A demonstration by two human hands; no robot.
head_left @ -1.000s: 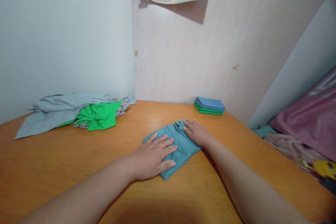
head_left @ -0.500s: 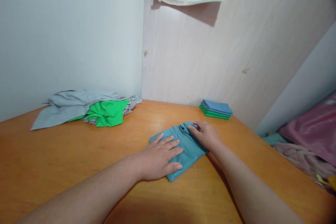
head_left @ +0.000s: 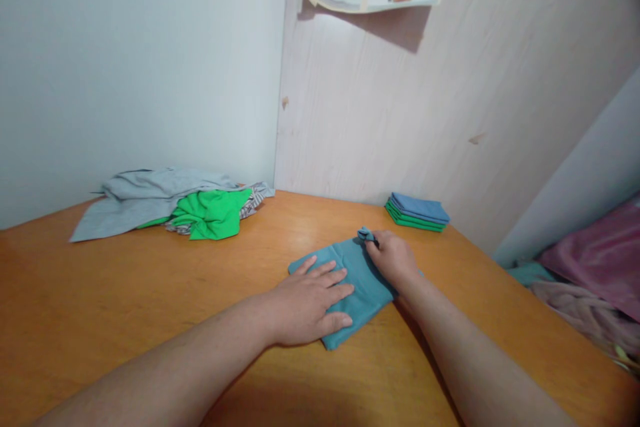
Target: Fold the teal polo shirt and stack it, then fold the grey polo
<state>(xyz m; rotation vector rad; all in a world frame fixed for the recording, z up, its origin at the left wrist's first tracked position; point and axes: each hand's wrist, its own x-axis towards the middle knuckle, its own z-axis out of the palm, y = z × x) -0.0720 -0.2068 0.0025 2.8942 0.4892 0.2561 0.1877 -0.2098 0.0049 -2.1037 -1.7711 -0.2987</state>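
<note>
A teal cloth, partly folded, lies on the orange-brown wooden table in front of me. My left hand rests flat on its left part with the fingers spread. At its far right side, my right hand is closed on a bunched bit of the cloth, which pokes up beyond the fingers. The right hand and forearm hide part of the cloth's right edge.
At the back left is a loose heap with a grey cloth, a bright green cloth and a striped cloth. A neat stack of folded blue and green cloths sits at the back right. Pink fabric lies beyond the right edge.
My right hand has closed on the cloth's far right part and gathered it up, where it was loosely touching a rumpled fold. The left hand stays flat. The view has shifted slightly.
</note>
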